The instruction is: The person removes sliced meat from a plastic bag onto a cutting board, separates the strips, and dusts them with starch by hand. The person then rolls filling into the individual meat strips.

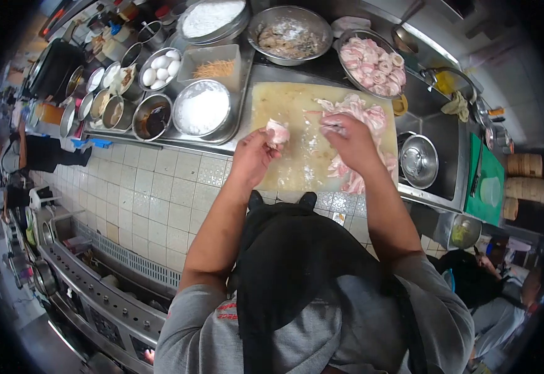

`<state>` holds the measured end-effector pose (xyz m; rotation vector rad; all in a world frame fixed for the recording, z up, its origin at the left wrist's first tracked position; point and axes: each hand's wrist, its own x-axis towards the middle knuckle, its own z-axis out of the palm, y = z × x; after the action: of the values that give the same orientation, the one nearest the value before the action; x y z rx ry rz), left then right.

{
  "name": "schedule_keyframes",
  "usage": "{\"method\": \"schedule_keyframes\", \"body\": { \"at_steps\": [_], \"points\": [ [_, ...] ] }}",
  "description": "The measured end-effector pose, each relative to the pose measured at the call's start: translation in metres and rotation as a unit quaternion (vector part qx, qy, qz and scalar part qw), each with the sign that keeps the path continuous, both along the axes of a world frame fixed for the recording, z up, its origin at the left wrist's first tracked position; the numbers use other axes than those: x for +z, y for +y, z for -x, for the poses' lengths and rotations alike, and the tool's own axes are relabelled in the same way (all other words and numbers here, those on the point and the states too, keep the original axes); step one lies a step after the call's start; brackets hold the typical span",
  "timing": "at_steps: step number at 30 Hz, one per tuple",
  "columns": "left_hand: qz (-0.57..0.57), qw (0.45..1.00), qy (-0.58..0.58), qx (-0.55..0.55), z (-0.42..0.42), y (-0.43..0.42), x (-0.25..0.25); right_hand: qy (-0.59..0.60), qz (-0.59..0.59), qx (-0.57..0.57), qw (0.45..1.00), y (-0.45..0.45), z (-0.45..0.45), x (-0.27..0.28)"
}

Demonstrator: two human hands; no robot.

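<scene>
A rolled slice of raw, pale pink meat (277, 133) is pinched in the fingers of my left hand (253, 156), held above the left part of the cutting board (272, 174). My right hand (351, 140) hovers over the board's right part with its fingers drawn together. Whatever sits between those fingertips, if anything, is too small to make out. Beside and partly beneath that hand lies a loose pile of thin raw meat slices (371, 118). White powdery smears mark the board between my hands. Behind it stands a metal bowl of meat rolls (371, 62).
Left of the board are a bowl of white powder (201, 107), a plastic tub of toothpicks (214, 70) and a bowl of eggs (160, 68). A mixing bowl (290, 35) stands behind. At right, a sink holds a metal bowl (419, 162). Other people work at both sides.
</scene>
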<state>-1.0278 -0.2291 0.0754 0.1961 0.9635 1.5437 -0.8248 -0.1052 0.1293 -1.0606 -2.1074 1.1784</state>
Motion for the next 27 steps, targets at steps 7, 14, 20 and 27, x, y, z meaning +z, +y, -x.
{"method": "schedule_keyframes", "body": {
  "at_steps": [7,14,20,27],
  "points": [
    [0.036,0.997,0.018,0.065,0.026,-0.066,0.025,-0.042,-0.054,0.129,0.989,0.019,0.126,0.011],
    [0.031,0.980,0.023,0.193,0.077,-0.129,0.038,-0.199,-0.163,0.185,0.949,0.062,0.276,0.004],
    [0.013,0.964,0.022,0.265,0.113,-0.165,0.031,-0.394,-0.225,0.197,0.869,0.078,0.361,-0.026],
    [0.003,0.951,0.010,0.308,0.138,-0.185,0.032,-0.454,-0.187,0.212,0.845,0.099,0.383,-0.060]
  ]
}}
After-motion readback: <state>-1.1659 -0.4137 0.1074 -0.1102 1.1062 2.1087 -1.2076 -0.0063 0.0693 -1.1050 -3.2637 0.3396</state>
